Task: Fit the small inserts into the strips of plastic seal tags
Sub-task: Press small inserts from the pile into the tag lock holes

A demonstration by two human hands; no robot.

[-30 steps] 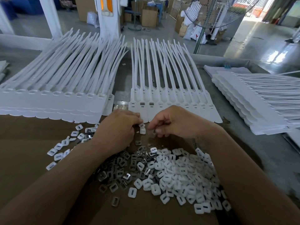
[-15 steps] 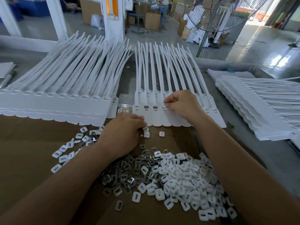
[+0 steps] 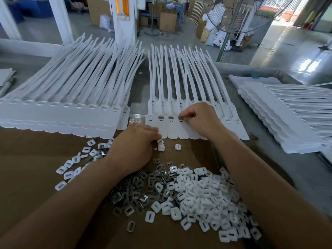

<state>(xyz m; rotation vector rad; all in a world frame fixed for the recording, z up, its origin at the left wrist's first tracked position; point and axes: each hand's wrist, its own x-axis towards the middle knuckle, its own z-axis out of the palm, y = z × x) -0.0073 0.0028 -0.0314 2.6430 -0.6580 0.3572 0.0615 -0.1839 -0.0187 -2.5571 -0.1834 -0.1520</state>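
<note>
Right hand [image 3: 201, 119] pinches a grey insert [image 3: 180, 118] at a socket of the tag strip [image 3: 179, 131], mid-table [image 3: 260, 159]; seated tilted, it would likely jam or pop free. Left hand [image 3: 133, 146] lies curled over white inserts [image 3: 161, 147] at the strip's near edge; grasp cannot be told. Insert pile [image 3: 194, 194] crowds the near edge; left stack [image 3: 53, 114] and right stack [image 3: 287, 119] flank the strip; a wide sweep risks scattering parts.

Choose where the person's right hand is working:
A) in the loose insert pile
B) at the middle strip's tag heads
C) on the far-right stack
B: the right hand pinches a metal insert at a slot of the middle strip.
</note>
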